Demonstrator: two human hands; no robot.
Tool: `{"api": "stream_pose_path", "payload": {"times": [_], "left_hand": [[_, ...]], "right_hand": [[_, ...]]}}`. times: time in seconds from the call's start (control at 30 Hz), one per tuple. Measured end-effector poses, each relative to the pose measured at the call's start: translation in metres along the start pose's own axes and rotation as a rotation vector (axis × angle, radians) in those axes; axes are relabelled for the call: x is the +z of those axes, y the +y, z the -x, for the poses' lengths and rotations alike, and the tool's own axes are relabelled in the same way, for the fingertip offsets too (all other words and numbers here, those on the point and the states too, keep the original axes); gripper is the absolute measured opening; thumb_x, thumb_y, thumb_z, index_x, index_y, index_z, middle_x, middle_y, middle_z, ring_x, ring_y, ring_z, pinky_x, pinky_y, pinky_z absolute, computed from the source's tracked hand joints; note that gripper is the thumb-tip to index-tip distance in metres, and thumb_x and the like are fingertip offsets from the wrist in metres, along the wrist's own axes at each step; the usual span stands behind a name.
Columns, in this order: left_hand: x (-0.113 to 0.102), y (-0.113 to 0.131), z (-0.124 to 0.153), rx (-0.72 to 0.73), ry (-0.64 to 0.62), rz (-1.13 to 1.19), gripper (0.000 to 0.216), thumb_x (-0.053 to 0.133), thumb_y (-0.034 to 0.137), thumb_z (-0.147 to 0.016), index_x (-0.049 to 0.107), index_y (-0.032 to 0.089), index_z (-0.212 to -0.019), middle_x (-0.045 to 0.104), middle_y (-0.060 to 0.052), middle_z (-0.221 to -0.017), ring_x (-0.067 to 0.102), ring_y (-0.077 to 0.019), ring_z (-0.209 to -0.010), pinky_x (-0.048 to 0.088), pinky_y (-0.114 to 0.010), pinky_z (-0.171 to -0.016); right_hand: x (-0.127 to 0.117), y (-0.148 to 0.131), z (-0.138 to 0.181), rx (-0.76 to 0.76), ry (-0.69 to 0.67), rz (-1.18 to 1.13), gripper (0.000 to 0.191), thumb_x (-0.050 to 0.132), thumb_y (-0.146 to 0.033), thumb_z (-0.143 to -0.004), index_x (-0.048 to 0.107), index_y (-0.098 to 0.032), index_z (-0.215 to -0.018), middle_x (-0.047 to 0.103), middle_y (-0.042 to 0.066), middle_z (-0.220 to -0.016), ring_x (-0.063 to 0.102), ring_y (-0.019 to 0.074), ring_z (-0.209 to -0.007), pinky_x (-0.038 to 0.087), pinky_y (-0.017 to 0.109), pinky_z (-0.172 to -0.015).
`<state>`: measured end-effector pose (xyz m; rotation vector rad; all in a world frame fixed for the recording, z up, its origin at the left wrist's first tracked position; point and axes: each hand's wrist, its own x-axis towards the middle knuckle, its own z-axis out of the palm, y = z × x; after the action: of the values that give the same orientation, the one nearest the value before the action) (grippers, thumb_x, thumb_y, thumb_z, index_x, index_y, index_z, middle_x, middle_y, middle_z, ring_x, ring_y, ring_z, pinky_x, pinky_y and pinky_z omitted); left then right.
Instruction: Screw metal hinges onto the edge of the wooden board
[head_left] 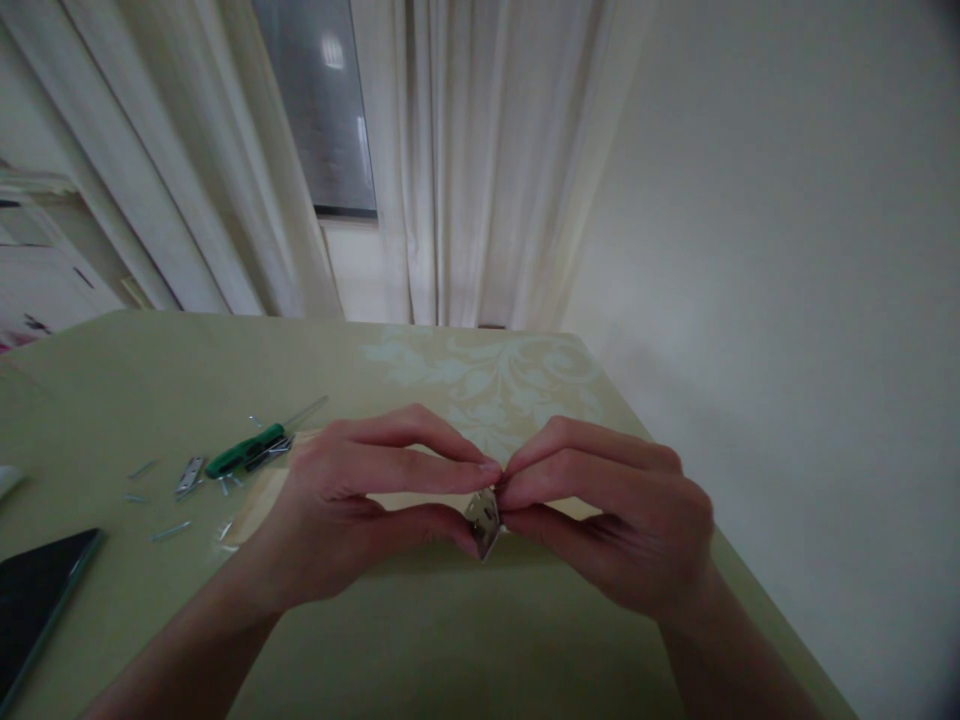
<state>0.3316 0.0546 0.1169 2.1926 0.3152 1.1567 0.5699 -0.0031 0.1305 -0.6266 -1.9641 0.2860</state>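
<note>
My left hand (352, 510) and my right hand (615, 515) meet fingertip to fingertip above the table. Both pinch a small metal hinge (484, 518) between thumb and fingers. The hinge is shiny, with small holes, and hangs tilted between the two hands. Under my hands lies a pale wooden board (259, 500), mostly hidden by my left hand.
On the pale green tablecloth (420, 630), a green-handled screwdriver (247, 452), another small hinge (189, 474) and several loose screws (171, 531) lie to the left. A dark phone (34, 595) sits at the left edge. Curtains (480, 160) and a wall stand beyond the table.
</note>
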Motion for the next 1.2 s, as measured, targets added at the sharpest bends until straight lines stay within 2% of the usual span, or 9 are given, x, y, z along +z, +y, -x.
{"api": "stream_pose_path", "payload": {"times": [0.1, 0.23, 0.33, 0.53, 0.63, 0.7, 0.83, 1.0, 1.2], "left_hand": [[-0.0001, 0.0004, 0.0000, -0.005, 0.006, 0.003, 0.048, 0.092, 0.019, -0.087, 0.082, 0.038, -0.130, 0.084, -0.005, -0.109, 0.081, -0.0183, -0.095, 0.068, -0.026, -0.084], [-0.0014, 0.0002, 0.0006, -0.012, 0.017, 0.052, 0.034, 0.086, 0.021, -0.094, 0.085, 0.037, -0.123, 0.084, -0.007, -0.105, 0.081, -0.0192, -0.091, 0.068, -0.027, -0.079], [-0.0022, 0.0004, 0.0003, -0.010, 0.012, 0.078, 0.033, 0.084, 0.019, -0.095, 0.085, 0.037, -0.123, 0.084, -0.006, -0.103, 0.081, -0.0188, -0.089, 0.068, -0.026, -0.076], [-0.0013, 0.0006, -0.0023, -0.040, -0.008, 0.073, 0.044, 0.089, 0.015, -0.089, 0.083, 0.038, -0.127, 0.084, -0.004, -0.106, 0.081, -0.0164, -0.089, 0.066, -0.022, -0.078], [0.0005, -0.0013, -0.0030, -0.062, 0.005, 0.075, 0.047, 0.097, 0.019, -0.081, 0.085, 0.036, -0.123, 0.085, -0.003, -0.104, 0.081, -0.0159, -0.088, 0.065, -0.021, -0.080], [0.0020, -0.0024, -0.0034, -0.088, 0.002, 0.076, 0.042, 0.098, 0.022, -0.079, 0.087, 0.034, -0.118, 0.085, -0.003, -0.102, 0.081, -0.0160, -0.087, 0.064, -0.021, -0.079], [0.0042, -0.0028, -0.0042, -0.140, -0.006, 0.037, 0.020, 0.093, 0.025, -0.086, 0.090, 0.030, -0.106, 0.085, -0.003, -0.100, 0.080, -0.0152, -0.086, 0.063, -0.020, -0.078], [0.0010, -0.0051, -0.0055, -0.194, -0.033, 0.103, 0.008, 0.087, 0.025, -0.093, 0.090, 0.027, -0.101, 0.085, -0.003, -0.100, 0.078, -0.0141, -0.086, 0.062, -0.018, -0.077], [-0.0009, -0.0075, -0.0063, -0.176, -0.024, 0.134, 0.011, 0.082, 0.020, -0.098, 0.090, 0.026, -0.103, 0.085, -0.004, -0.099, 0.079, -0.0144, -0.086, 0.062, -0.019, -0.077]], "right_hand": [[-0.0002, 0.0007, -0.0004, 0.000, -0.002, 0.012, 0.007, 0.079, -0.014, -0.099, 0.079, -0.020, -0.097, 0.080, 0.004, -0.089, 0.076, 0.0151, -0.081, 0.061, 0.026, -0.073], [-0.0001, 0.0012, 0.0000, 0.016, -0.003, 0.030, 0.009, 0.078, -0.015, -0.100, 0.079, -0.024, -0.101, 0.080, 0.003, -0.091, 0.077, 0.0161, -0.081, 0.062, 0.027, -0.071], [0.0000, 0.0002, 0.0004, 0.032, -0.004, 0.040, 0.010, 0.078, -0.016, -0.100, 0.080, -0.026, -0.102, 0.081, 0.003, -0.091, 0.077, 0.0167, -0.081, 0.063, 0.028, -0.070], [0.0008, 0.0013, -0.0009, 0.060, 0.005, -0.016, 0.004, 0.081, -0.022, -0.099, 0.081, -0.021, -0.095, 0.081, 0.004, -0.087, 0.076, 0.0148, -0.077, 0.061, 0.025, -0.068], [0.0022, 0.0044, -0.0015, 0.123, 0.002, -0.074, 0.006, 0.087, -0.022, -0.094, 0.082, -0.020, -0.092, 0.081, 0.003, -0.085, 0.075, 0.0140, -0.073, 0.060, 0.024, -0.066], [0.0030, 0.0062, -0.0019, 0.183, -0.010, -0.101, 0.006, 0.087, -0.024, -0.094, 0.083, -0.020, -0.092, 0.081, 0.003, -0.084, 0.075, 0.0140, -0.071, 0.060, 0.024, -0.065], [0.0029, 0.0084, -0.0027, 0.273, -0.022, -0.103, 0.003, 0.087, -0.022, -0.094, 0.085, -0.021, -0.093, 0.080, 0.001, -0.082, 0.074, 0.0132, -0.072, 0.057, 0.024, -0.066], [0.0019, 0.0096, -0.0030, 0.333, -0.040, -0.123, 0.005, 0.085, -0.016, -0.093, 0.085, -0.021, -0.094, 0.081, 0.000, -0.084, 0.071, 0.0110, -0.071, 0.056, 0.021, -0.065], [0.0025, 0.0080, -0.0040, 0.393, -0.043, -0.143, 0.002, 0.085, -0.021, -0.094, 0.085, -0.020, -0.092, 0.080, -0.001, -0.081, 0.070, 0.0105, -0.071, 0.054, 0.021, -0.067]]}}
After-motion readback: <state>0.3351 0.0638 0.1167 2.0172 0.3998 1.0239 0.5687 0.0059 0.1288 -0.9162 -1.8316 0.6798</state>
